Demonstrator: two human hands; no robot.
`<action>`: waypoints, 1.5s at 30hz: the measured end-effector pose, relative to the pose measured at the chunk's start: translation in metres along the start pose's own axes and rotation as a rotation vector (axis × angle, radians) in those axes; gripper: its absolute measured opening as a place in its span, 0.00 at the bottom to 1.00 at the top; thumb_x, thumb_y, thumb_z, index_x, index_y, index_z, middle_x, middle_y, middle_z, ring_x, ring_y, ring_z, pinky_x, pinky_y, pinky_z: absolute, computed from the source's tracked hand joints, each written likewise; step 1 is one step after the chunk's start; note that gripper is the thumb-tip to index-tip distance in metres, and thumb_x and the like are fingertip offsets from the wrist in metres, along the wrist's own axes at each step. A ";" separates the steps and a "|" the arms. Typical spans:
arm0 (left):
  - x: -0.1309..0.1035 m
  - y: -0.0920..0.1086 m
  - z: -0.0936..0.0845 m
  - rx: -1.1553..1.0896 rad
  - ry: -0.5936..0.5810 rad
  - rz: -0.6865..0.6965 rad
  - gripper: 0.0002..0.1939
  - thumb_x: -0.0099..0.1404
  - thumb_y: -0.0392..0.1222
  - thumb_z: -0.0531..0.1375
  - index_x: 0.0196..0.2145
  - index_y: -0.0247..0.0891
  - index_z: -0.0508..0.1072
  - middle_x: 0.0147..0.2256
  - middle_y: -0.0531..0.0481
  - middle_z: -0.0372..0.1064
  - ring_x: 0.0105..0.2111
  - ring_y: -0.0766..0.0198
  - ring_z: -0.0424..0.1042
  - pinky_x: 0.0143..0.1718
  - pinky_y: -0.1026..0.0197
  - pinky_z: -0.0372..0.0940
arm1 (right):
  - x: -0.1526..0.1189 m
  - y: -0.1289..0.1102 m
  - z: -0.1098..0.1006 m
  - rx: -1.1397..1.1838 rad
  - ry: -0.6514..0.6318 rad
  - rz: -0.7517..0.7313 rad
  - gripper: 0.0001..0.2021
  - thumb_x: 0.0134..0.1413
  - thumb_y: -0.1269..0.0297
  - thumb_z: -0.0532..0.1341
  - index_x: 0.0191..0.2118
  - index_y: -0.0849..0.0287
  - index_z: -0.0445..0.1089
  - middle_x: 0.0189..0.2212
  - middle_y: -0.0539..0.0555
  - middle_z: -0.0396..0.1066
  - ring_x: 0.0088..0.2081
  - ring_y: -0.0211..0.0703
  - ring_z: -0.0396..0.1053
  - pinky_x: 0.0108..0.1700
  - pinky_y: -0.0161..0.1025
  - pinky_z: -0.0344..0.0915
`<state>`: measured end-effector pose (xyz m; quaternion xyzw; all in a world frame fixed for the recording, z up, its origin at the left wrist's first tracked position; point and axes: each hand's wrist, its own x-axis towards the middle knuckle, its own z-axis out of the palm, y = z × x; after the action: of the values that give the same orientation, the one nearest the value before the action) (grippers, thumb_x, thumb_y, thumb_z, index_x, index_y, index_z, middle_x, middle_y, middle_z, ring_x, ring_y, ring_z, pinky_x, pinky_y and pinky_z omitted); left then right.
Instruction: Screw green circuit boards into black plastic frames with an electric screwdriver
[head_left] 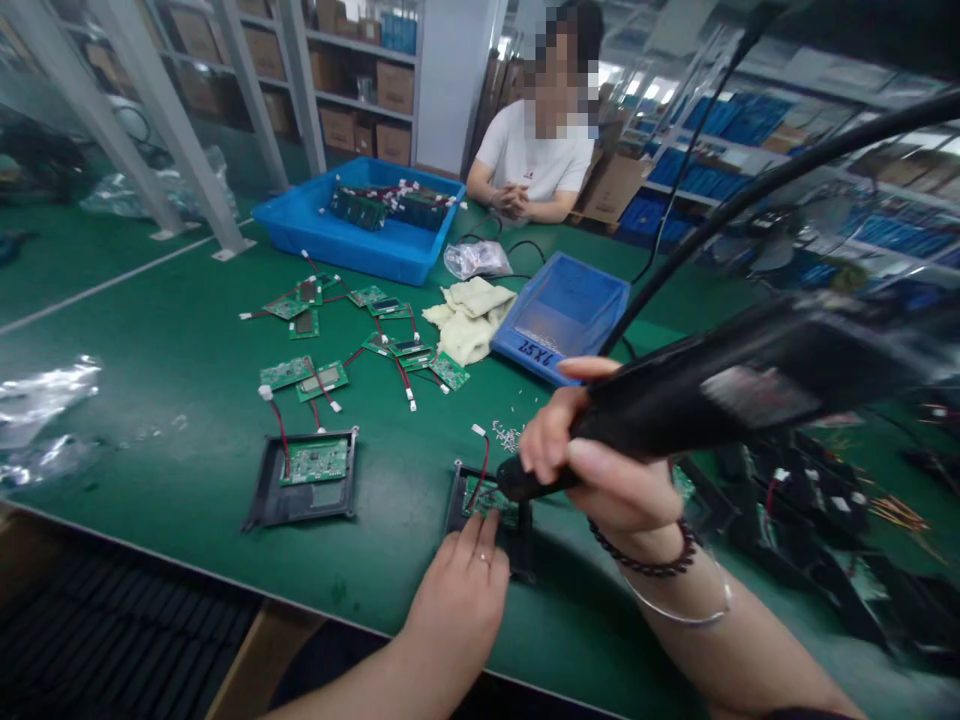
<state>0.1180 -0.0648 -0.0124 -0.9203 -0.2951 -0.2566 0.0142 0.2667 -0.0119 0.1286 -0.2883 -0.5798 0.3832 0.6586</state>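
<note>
My right hand (600,450) is wrapped round a black electric screwdriver (660,390), tilted so its tip end points down and left. That end is over a green circuit board (480,495) seated in a black plastic housing (521,550); whether the bit touches a screw is hidden. My left hand (465,580) lies with stretched fingertips pressed on the same board, covering its lower part. A red and black cable with a white plug (478,430) rises from this board. To the left, a second black housing (259,500) holds another circuit board (315,462).
Small loose screws (508,436) lie beyond the housing, near a blue parts bin (562,300) and a pale cloth (469,320). Loose boards (322,380) and a blue tray (337,250) stand farther back. Black parts (802,540) crowd the right. A person (536,150) sits opposite.
</note>
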 end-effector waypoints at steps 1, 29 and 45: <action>0.000 -0.001 0.000 -0.012 0.003 0.002 0.13 0.66 0.26 0.51 0.40 0.32 0.73 0.51 0.35 0.75 0.49 0.53 0.75 0.45 0.56 0.69 | 0.006 -0.004 -0.007 0.022 0.142 -0.053 0.18 0.50 0.68 0.63 0.49 0.52 0.69 0.20 0.42 0.67 0.17 0.35 0.63 0.23 0.36 0.66; 0.041 -0.009 -0.034 -0.525 0.407 -0.199 0.06 0.72 0.39 0.58 0.36 0.40 0.74 0.29 0.53 0.76 0.30 0.62 0.74 0.40 0.56 0.67 | -0.050 -0.063 -0.031 -0.040 0.490 -0.140 0.17 0.49 0.63 0.68 0.46 0.51 0.71 0.20 0.43 0.64 0.17 0.35 0.59 0.23 0.38 0.63; 0.041 0.010 -0.038 -0.452 0.267 -0.120 0.12 0.74 0.39 0.55 0.31 0.39 0.72 0.28 0.55 0.74 0.32 0.62 0.73 0.53 0.52 0.58 | -0.080 -0.079 -0.020 0.019 0.340 -0.029 0.16 0.57 0.63 0.65 0.51 0.51 0.68 0.23 0.46 0.65 0.21 0.36 0.61 0.25 0.40 0.63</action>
<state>0.1348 -0.0581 0.0412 -0.8389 -0.2801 -0.4354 -0.1681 0.2970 -0.1202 0.1474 -0.3345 -0.4605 0.3248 0.7553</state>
